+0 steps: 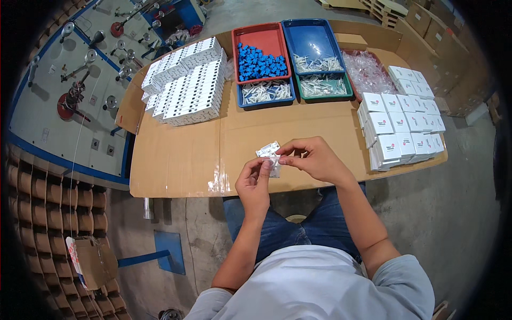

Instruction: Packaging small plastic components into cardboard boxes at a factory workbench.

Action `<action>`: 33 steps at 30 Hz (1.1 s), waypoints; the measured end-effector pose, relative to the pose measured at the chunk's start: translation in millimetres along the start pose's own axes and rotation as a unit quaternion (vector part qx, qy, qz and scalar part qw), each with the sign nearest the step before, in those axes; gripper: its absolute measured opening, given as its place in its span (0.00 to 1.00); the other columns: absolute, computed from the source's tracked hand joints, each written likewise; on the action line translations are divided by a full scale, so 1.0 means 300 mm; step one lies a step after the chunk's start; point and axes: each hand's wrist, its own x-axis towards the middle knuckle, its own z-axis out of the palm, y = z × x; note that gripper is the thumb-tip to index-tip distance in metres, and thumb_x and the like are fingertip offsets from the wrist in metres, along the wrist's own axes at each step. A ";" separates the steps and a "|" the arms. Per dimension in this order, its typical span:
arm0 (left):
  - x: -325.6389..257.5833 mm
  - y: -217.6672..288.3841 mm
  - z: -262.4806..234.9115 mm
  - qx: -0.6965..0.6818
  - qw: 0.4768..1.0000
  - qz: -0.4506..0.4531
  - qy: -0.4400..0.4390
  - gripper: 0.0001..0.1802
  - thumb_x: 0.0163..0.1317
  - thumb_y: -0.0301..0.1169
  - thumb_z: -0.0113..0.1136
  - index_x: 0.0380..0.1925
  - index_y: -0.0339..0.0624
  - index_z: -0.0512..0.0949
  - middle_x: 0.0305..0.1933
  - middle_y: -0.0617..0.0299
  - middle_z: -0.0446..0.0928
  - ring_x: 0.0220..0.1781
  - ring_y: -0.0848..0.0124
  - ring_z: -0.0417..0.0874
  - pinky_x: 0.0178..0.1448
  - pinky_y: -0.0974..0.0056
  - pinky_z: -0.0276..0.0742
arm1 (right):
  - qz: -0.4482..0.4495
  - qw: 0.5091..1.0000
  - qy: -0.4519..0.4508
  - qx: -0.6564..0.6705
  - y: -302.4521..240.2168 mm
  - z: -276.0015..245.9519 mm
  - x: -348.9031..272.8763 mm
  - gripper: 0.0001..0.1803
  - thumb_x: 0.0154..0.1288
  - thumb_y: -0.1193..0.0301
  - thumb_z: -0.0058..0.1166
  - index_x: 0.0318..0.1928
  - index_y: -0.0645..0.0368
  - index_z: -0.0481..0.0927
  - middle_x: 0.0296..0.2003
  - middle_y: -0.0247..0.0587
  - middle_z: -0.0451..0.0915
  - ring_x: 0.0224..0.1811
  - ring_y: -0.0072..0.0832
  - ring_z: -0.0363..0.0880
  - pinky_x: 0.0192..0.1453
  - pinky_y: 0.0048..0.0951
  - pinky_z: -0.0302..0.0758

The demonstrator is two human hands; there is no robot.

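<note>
In front of me, over the near part of the cardboard-covered table [248, 128], both hands are at a small clear plastic bag [275, 172]. My left hand [253, 186] pinches it between thumb and fingers from the left. From the right, the thumb and forefinger of my right hand [319, 160] close on its upper edge. A small white piece with dark printing [268, 149] shows just beyond the fingertips; whether it lies inside the bag or behind it I cannot tell.
White boxes [194, 88] are stacked at the back left, more white boxes [402, 128] at the right. Between them stand a red tray [256, 34] of blue parts, a blue tray [309, 40] and lower trays of white pieces, and clear bags [365, 72].
</note>
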 end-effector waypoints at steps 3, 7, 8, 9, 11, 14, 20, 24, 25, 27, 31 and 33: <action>0.004 -0.006 -0.010 0.012 1.000 0.010 -0.015 0.07 0.74 0.25 0.64 0.48 0.34 0.82 0.46 0.62 0.84 0.49 0.76 0.83 0.57 0.70 0.78 | 0.010 1.000 -0.011 -0.020 0.009 -0.001 0.002 0.08 0.67 0.71 0.70 0.44 0.60 0.88 0.34 0.29 0.85 0.31 0.15 0.74 0.36 0.23 0.71; -0.002 -0.006 -0.008 0.020 1.000 0.001 -0.011 0.07 0.74 0.26 0.64 0.47 0.34 0.82 0.45 0.62 0.84 0.49 0.75 0.83 0.57 0.68 0.78 | -0.038 0.999 -0.009 -0.033 0.021 0.009 0.005 0.07 0.68 0.71 0.69 0.42 0.59 0.88 0.31 0.27 0.82 0.29 0.15 0.70 0.35 0.23 0.68; 0.001 -0.005 -0.009 0.019 1.000 0.000 -0.010 0.07 0.74 0.26 0.64 0.47 0.34 0.82 0.45 0.62 0.84 0.49 0.75 0.83 0.57 0.68 0.78 | -0.019 0.999 -0.016 -0.025 0.020 0.012 0.004 0.06 0.68 0.71 0.69 0.42 0.59 0.88 0.30 0.27 0.81 0.29 0.15 0.69 0.35 0.22 0.68; 0.004 -0.002 -0.010 0.029 0.999 -0.007 -0.030 0.08 0.75 0.27 0.64 0.47 0.33 0.83 0.45 0.62 0.84 0.49 0.75 0.83 0.57 0.68 0.78 | -0.019 0.999 -0.017 -0.026 0.017 0.012 0.004 0.06 0.68 0.71 0.69 0.42 0.59 0.88 0.30 0.27 0.81 0.29 0.15 0.69 0.35 0.22 0.68; 0.011 -0.005 -0.018 0.039 0.998 -0.014 -0.048 0.08 0.75 0.28 0.63 0.47 0.33 0.83 0.45 0.62 0.85 0.49 0.75 0.83 0.57 0.68 0.78 | 0.018 0.999 -0.037 0.001 0.011 0.010 0.003 0.06 0.69 0.70 0.68 0.41 0.60 0.87 0.31 0.26 0.81 0.30 0.14 0.69 0.35 0.21 0.68; 0.015 -0.018 -0.035 0.034 0.997 -0.014 -0.070 0.09 0.76 0.29 0.63 0.48 0.34 0.83 0.45 0.62 0.85 0.49 0.76 0.83 0.57 0.68 0.78 | 0.054 0.996 -0.065 0.011 0.014 0.001 0.011 0.06 0.69 0.73 0.65 0.41 0.63 0.86 0.31 0.28 0.82 0.33 0.14 0.73 0.36 0.21 0.71; 0.019 0.000 -0.026 0.036 0.993 -0.051 -0.100 0.09 0.76 0.29 0.63 0.48 0.34 0.83 0.45 0.62 0.85 0.49 0.76 0.83 0.57 0.69 0.78 | 0.044 0.996 -0.064 0.039 0.045 -0.001 0.008 0.05 0.69 0.74 0.64 0.40 0.62 0.85 0.32 0.27 0.81 0.33 0.12 0.73 0.37 0.20 0.72; 0.017 -0.017 -0.031 0.002 0.993 -0.053 -0.102 0.09 0.76 0.28 0.62 0.48 0.34 0.82 0.45 0.62 0.84 0.49 0.76 0.82 0.57 0.69 0.77 | 0.059 0.995 -0.060 0.057 0.040 0.013 0.001 0.05 0.69 0.73 0.64 0.40 0.62 0.85 0.32 0.27 0.81 0.33 0.12 0.73 0.36 0.20 0.72; 0.016 -0.019 -0.031 -0.017 0.993 -0.059 -0.100 0.08 0.76 0.28 0.62 0.48 0.34 0.81 0.45 0.63 0.84 0.48 0.77 0.82 0.57 0.69 0.77 | 0.049 0.996 -0.062 0.040 0.054 0.018 -0.002 0.06 0.70 0.72 0.65 0.42 0.62 0.85 0.32 0.26 0.82 0.33 0.11 0.73 0.37 0.19 0.71; 0.019 -0.016 -0.038 -0.014 0.993 -0.059 -0.105 0.07 0.76 0.27 0.62 0.48 0.34 0.81 0.45 0.63 0.84 0.48 0.77 0.82 0.57 0.69 0.77 | 0.041 0.997 -0.062 0.024 0.057 0.021 -0.005 0.07 0.70 0.71 0.66 0.43 0.61 0.85 0.33 0.26 0.82 0.33 0.11 0.72 0.38 0.19 0.71; 0.020 0.017 -0.028 0.000 0.993 -0.059 -0.106 0.06 0.76 0.26 0.61 0.47 0.35 0.81 0.44 0.64 0.83 0.48 0.77 0.81 0.56 0.69 0.76 | 0.065 0.995 -0.062 0.039 0.030 0.011 -0.003 0.07 0.69 0.71 0.68 0.42 0.61 0.86 0.31 0.26 0.82 0.33 0.11 0.73 0.37 0.19 0.70; 0.019 0.004 -0.032 0.003 0.992 -0.052 -0.113 0.06 0.76 0.26 0.60 0.47 0.35 0.81 0.45 0.64 0.83 0.49 0.77 0.81 0.56 0.69 0.76 | 0.080 0.994 -0.063 0.038 0.036 0.008 -0.003 0.07 0.69 0.72 0.68 0.42 0.61 0.86 0.31 0.26 0.82 0.33 0.11 0.73 0.37 0.19 0.70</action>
